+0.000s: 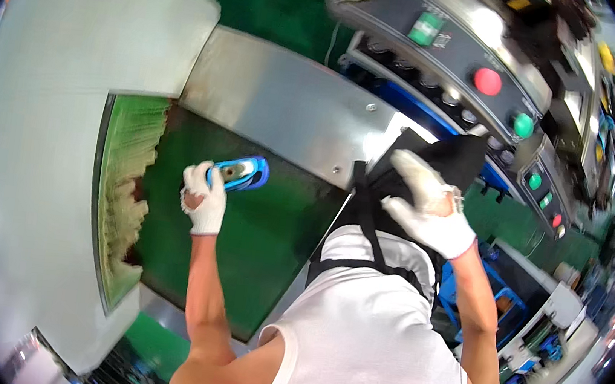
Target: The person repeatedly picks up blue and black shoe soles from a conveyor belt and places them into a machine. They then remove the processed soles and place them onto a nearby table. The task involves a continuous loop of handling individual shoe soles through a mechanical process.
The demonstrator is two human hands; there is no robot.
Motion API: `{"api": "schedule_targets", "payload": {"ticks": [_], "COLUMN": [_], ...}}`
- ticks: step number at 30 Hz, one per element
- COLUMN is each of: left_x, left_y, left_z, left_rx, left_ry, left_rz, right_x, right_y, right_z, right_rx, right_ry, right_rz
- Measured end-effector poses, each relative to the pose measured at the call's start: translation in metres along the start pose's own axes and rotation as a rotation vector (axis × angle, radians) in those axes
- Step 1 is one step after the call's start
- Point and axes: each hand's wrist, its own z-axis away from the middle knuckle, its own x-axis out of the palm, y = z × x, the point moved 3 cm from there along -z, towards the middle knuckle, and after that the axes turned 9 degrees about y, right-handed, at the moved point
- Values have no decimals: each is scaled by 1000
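My left hand [204, 197], in a white knit glove with some fingertips bare, is closed on one end of a blue shoe [258, 173]. A pale greyish part shows in the shoe's opening; what it is, I cannot make out. The shoe is over a dark green conveyor belt [186, 254]; whether it touches the belt I cannot tell. My right hand [427, 206], gloved alike, hovers around my black apron [401, 165] with fingers spread and nothing in them.
A large grey machine housing [42, 124] stands at left, its opening hung with a frayed greenish strip curtain [125, 194]. A metal plate [280, 98] borders the belt. Control panels with red [488, 81] and green buttons [523, 125] are at upper right. A blue rack [493, 289] stands at right.
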Motion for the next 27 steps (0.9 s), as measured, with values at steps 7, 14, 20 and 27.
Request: {"api": "schedule_targets", "payload": {"ticks": [7,14,20,27], "left_x": [-28,-38,-35,121], "left_y": [230,479,668,888], "left_z": [-2,58,84,49], "left_rx": [615,1285,1574,1281], "left_ry": [-153,-649,-400,-338], "left_rz": [468,730,951,861], "right_x": [59,-72,-94,-7], "right_y": [-30,66,102,142], "right_z": [-16,114,285,349], "right_rx": [-80,219,1174,1108], "right_ry": [258,671,842,1643], "right_rz": [123,-155,-417,-1185]}}
